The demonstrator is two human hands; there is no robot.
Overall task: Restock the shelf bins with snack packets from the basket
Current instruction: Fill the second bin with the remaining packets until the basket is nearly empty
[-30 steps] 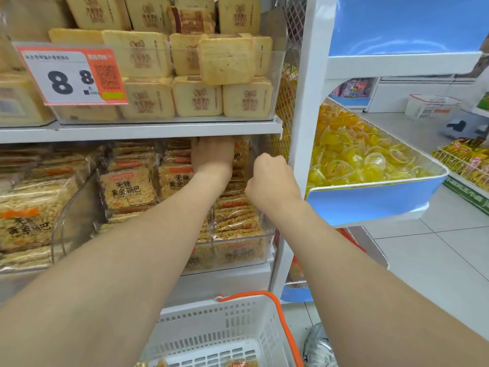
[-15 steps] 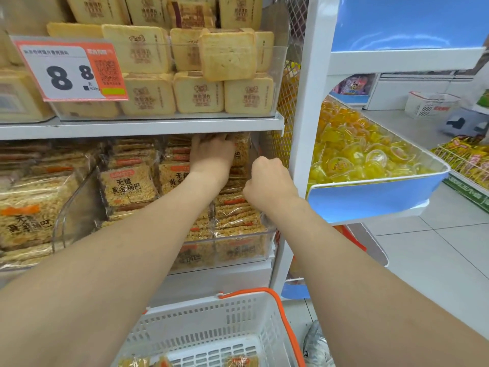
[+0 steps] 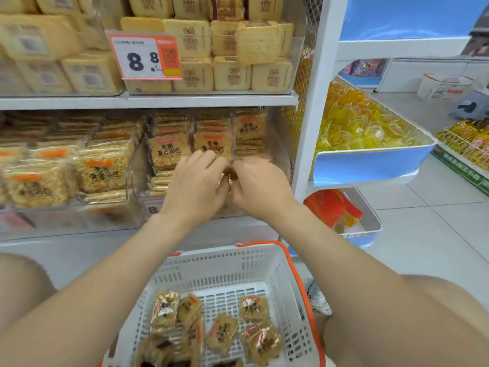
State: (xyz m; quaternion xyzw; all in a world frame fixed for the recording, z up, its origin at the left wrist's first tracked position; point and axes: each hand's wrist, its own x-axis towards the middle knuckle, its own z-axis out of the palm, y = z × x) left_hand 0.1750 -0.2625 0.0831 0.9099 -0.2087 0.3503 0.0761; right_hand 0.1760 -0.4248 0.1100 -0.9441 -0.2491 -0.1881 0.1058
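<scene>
- White basket, orange-rimmed, bottom centre of frame: snack packets lie loose on its floor.
- Clear shelf bin, mid-frame beneath the shelf board: filled with stacked, labelled packets.
- Left hand and right hand, at the bin's front: fingers curled, tips meeting, apparently pinching one small packet between them; blur obscures the grip.

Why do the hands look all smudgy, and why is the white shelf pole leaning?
Head view: the left hand and right hand are smeared by motion blur, so whether they hold anything is unclear; head view: the wide-angle lens makes the white shelf post lean; head view: the packets in the basket glint with glare.
</scene>
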